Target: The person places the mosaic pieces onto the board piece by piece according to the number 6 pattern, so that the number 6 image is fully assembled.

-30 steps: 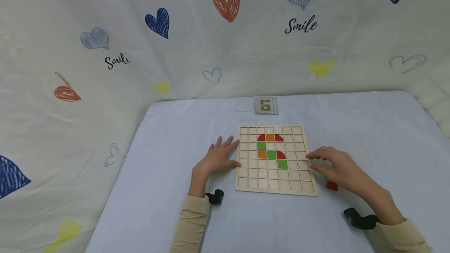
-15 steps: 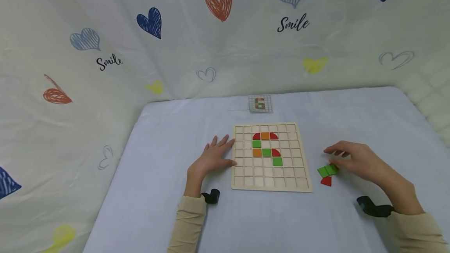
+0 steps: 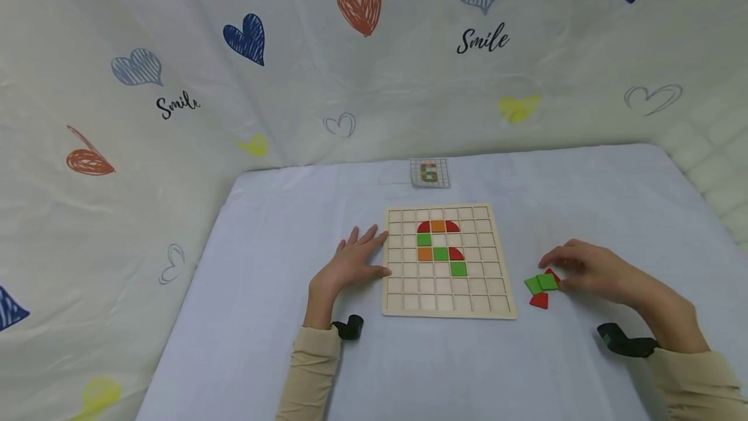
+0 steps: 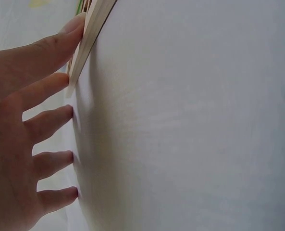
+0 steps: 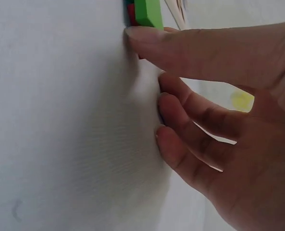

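A wooden grid board (image 3: pixel 403 305) lies on the table, with red quarter-rounds, orange squares and green squares set in its cells. My left hand (image 3: pixel 349 267) rests spread at its left edge; in the left wrist view the thumb (image 4: pixel 72 29) lies against the board's side. Right of the board, my right hand (image 3: pixel 596 271) is over a small group of loose pieces. There, two green squares (image 3: pixel 547 282) overlap, a red piece (image 3: pixel 539 301) is in front and another red one is partly covered. My right thumb (image 5: pixel 149 38) touches the green block (image 5: pixel 148 13); the index finger is mostly hidden there.
A small card (image 3: pixel 430 173) printed with a coloured grid pattern lies behind the board. A white cloth (image 3: pixel 280 232) covers the table. Dark wrist cameras (image 3: pixel 625 341) sit by both wrists. A curtain (image 3: pixel 304 83) with hearts hangs behind.
My right hand has moved right, from the board's edge to the loose pieces. One green square has turned and slid onto the other, showing a red piece behind. The left hand stays put.
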A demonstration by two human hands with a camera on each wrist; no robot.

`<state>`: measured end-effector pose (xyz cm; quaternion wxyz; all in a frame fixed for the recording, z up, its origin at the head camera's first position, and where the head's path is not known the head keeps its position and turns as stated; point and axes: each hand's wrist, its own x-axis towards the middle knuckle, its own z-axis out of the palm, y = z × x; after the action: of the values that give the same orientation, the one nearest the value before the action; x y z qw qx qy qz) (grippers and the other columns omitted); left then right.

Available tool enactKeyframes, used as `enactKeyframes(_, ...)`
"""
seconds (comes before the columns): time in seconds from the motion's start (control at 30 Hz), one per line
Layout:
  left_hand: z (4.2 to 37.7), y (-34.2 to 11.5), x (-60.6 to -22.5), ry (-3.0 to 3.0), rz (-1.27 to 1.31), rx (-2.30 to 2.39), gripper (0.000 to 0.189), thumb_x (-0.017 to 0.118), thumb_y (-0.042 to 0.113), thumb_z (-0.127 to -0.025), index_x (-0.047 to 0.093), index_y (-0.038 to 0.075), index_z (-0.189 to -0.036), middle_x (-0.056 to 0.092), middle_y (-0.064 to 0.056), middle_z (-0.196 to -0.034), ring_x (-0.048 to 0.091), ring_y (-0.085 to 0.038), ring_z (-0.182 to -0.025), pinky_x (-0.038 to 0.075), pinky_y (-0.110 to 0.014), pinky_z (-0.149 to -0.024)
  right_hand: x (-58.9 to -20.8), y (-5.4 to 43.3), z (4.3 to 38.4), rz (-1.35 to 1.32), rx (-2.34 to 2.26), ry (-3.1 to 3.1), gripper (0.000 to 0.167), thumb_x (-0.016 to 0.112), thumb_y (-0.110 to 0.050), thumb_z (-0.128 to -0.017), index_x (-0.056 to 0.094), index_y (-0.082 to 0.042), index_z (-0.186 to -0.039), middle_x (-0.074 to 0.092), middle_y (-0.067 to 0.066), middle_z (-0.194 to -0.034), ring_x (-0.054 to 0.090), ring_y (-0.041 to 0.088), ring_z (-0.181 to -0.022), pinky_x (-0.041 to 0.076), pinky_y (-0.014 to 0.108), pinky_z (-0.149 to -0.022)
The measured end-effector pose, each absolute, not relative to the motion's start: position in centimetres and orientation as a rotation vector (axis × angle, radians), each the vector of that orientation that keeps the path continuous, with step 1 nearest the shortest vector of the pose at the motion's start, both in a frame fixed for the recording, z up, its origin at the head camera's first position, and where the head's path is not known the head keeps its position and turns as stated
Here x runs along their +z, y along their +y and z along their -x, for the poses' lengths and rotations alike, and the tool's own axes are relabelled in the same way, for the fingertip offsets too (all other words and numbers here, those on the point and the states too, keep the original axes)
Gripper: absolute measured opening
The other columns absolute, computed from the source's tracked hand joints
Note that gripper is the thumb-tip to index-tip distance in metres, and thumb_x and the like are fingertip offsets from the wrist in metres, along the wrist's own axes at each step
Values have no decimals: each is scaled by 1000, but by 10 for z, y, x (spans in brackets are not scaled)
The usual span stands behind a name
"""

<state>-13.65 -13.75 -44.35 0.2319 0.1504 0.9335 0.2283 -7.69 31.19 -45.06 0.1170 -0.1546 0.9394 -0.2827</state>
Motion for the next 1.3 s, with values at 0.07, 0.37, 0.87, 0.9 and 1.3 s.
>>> enactKeyframes(0.07,137,-138,-444,2569,-417,632,82,74,42,-94,33,26,-163,19,0,-173,-1,-35,-161,5,-58,-129,-452,311,78,446,-813,2762,28,83,-3,-79,76,-13,-105,66,-3,-102,51,1,-90,52,21,-75)
enactKeyframes(0.37,137,-137,-442,2567,-403,646,82,75,40,-94,33,26,-163,19,1,-173,-1,-34,-161,3,-58,-129,-454,312,82,287,-825,2744,24,81,-5,-81,67,-3,-101,65,1,-94,58,20,-88,51,20,-68)
enactKeyframes(0.87,136,-137,-442,2563,-408,630,82,75,40,-93,34,25,-162,20,0,-172,1,-35,-161,6,-59,-129,-455,306,82,246,-887,2843,29,79,-9,-88,70,-2,-115,73,17,-107,67,35,-97,50,13,-72)
enactKeyframes(0.9,136,-137,-442,2561,-404,627,81,75,40,-93,34,26,-162,20,1,-172,0,-34,-161,5,-58,-129,-455,305,81,252,-893,2852,32,79,-9,-88,71,-2,-118,72,19,-111,67,37,-99,50,12,-73)
enactKeyframes(1.3,135,-137,-442,2572,-407,617,81,74,40,-94,33,27,-163,19,2,-173,-1,-33,-161,4,-57,-129,-446,290,78,377,-1024,2974,23,82,-4,-84,76,-9,-105,76,4,-100,56,-14,-84,53,12,-71)
